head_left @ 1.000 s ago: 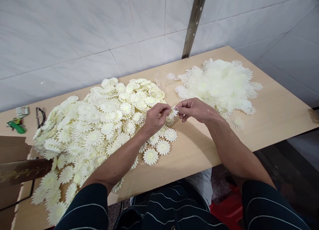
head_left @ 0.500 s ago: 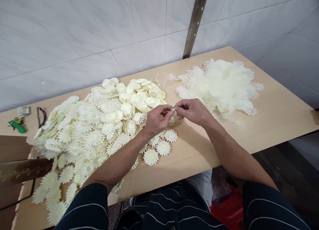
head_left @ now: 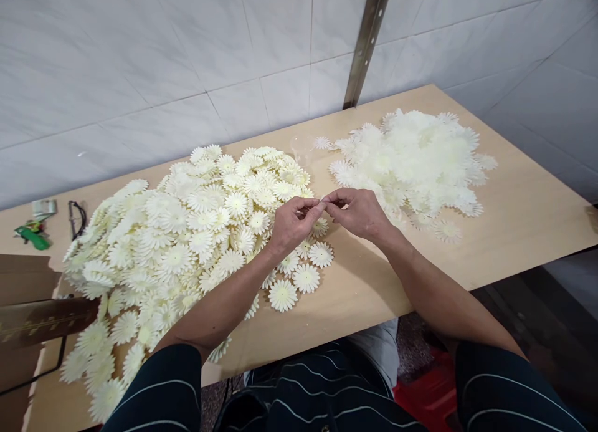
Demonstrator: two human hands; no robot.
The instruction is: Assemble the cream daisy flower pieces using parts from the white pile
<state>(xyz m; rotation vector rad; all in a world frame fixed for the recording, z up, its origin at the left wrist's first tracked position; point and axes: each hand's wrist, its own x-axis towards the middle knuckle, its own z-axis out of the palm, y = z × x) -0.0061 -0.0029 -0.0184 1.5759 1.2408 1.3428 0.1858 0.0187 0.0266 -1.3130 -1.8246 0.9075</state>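
Observation:
My left hand [head_left: 290,223] and my right hand [head_left: 357,212] meet above the wooden table [head_left: 514,214], fingertips pinched together on a small white flower piece [head_left: 322,202], now seen edge-on and nearly hidden. Left of them spreads a large heap of flat cream daisy-shaped flowers [head_left: 187,232] with yellowish centres. A fluffier pile of white flowers [head_left: 415,158] lies to the right, behind my right hand. Single daisies [head_left: 306,277] rest on the table just below my hands.
A white tiled wall with a metal strip [head_left: 367,42] backs the table. At the far left lie a green tool [head_left: 30,235], a tape roll [head_left: 44,207] and black glasses [head_left: 77,217]. A brown cardboard box [head_left: 28,307] stands at the left edge. A small clear cup [head_left: 301,148] sits between the piles.
The flower between my fingers has turned from face-on to edge-on and is now barely visible. Both hands have shifted slightly up and closer together.

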